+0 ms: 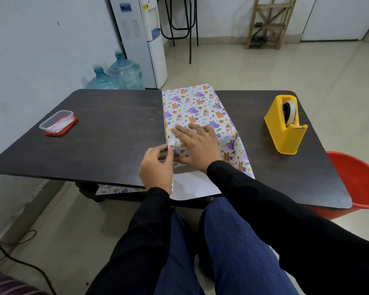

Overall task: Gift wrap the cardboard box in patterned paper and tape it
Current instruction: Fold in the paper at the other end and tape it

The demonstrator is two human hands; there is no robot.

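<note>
Far to the left of the fingers, a clear plastic tub [57, 122] with papers in it sat on a red lid on the dark counter [107, 137]. The left hand [157, 169] came in over the near edge, and its fingers [167, 149] were curled and pinched on the patterned paper [239, 154] at the near-left corner of the cardboard box [192, 107]. The box lay lengthwise just beyond those fingers, running away to the far edge of the counter. It was fully covered on top and down its left side by white paper printed with orange and purple animals, rainbows, stars and leaves, so no bare cardboard showed. The right hand [197, 143] lay flat on the near end of the box top, its fingers [179, 130] straight, spread apart and pressing the paper down, pointing left and away. Below both hands a loose flap showed its plain white underside and hung past the near counter edge, while to the right of the right fingers the printed sheet sloped down off the box onto the counter. Well to the right of the fingers stood a yellow tape dispenser [284, 126] holding a roll, and beyond the counter's right end sat a red bucket [359, 182].
</note>
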